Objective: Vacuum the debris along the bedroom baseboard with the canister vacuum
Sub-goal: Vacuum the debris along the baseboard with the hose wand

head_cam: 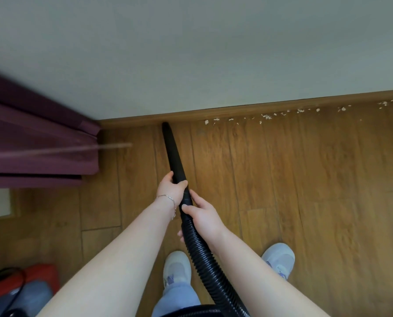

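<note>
A black tapered vacuum nozzle (171, 147) points away from me, its tip touching the floor right at the wooden baseboard (248, 109). My left hand (171, 189) grips the nozzle's thick end. Just behind it, my right hand (202, 213) holds the joint where the ribbed black hose (204, 264) starts. The hose runs down between my shoes to the canister's dark rim (197, 311) at the bottom edge. Pale scraps of debris (266, 116) lie scattered along the baseboard to the right of the tip, out to the frame's right side.
A purple curtain (37, 143) hangs in the left corner, reaching the floor. A red object with a black cord (12, 282) sits at the bottom left. My white shoes (177, 268) stand on the wood plank floor (316, 191). The wall is pale grey.
</note>
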`<state>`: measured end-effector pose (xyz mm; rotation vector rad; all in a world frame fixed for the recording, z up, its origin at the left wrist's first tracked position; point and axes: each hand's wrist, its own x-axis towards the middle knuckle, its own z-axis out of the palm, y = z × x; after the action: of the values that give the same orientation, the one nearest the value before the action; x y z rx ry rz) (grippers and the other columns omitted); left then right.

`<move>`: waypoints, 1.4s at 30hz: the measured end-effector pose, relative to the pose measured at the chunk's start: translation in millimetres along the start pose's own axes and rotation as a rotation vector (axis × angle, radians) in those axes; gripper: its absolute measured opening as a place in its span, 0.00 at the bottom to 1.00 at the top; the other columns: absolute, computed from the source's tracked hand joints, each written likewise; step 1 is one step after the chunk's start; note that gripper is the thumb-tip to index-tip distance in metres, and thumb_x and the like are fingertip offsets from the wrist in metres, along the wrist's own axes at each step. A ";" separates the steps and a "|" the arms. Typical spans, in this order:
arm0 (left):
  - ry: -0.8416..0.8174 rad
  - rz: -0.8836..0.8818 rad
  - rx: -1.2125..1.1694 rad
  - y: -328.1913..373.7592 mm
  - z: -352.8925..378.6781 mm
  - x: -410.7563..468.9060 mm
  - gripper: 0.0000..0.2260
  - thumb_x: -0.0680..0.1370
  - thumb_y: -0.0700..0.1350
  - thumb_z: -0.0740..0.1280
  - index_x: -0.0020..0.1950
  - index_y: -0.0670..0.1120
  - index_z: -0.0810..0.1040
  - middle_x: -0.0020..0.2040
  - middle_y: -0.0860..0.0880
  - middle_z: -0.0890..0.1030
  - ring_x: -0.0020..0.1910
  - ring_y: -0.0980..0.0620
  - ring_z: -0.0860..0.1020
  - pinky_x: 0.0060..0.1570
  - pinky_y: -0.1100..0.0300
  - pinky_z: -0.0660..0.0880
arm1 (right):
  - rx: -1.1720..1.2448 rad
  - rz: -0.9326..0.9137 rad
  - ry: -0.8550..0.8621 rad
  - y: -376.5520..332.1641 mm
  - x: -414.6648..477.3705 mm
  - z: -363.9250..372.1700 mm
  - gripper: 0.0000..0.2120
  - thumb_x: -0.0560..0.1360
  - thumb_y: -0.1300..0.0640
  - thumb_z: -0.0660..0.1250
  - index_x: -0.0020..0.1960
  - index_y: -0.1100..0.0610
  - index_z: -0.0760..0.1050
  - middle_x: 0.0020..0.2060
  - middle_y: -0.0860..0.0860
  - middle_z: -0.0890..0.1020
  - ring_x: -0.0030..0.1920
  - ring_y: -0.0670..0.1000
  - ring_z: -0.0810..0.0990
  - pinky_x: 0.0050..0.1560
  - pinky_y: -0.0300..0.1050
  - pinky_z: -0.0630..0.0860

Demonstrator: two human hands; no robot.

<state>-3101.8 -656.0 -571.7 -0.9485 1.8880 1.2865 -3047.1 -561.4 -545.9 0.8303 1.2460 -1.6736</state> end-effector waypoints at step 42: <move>-0.185 0.099 0.173 37.1 140.6 -29.9 0.27 0.78 0.43 0.63 0.75 0.48 0.58 0.71 0.46 0.68 0.65 0.47 0.72 0.59 0.58 0.70 | 0.307 -0.090 0.138 2.1 -50.7 -120.4 0.25 0.81 0.60 0.57 0.75 0.45 0.57 0.43 0.63 0.80 0.28 0.54 0.77 0.28 0.46 0.77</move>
<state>-3101.0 -507.6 -572.0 -0.6322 1.8856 1.2004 -3023.0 -433.3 -535.4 1.1035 1.1469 -1.9390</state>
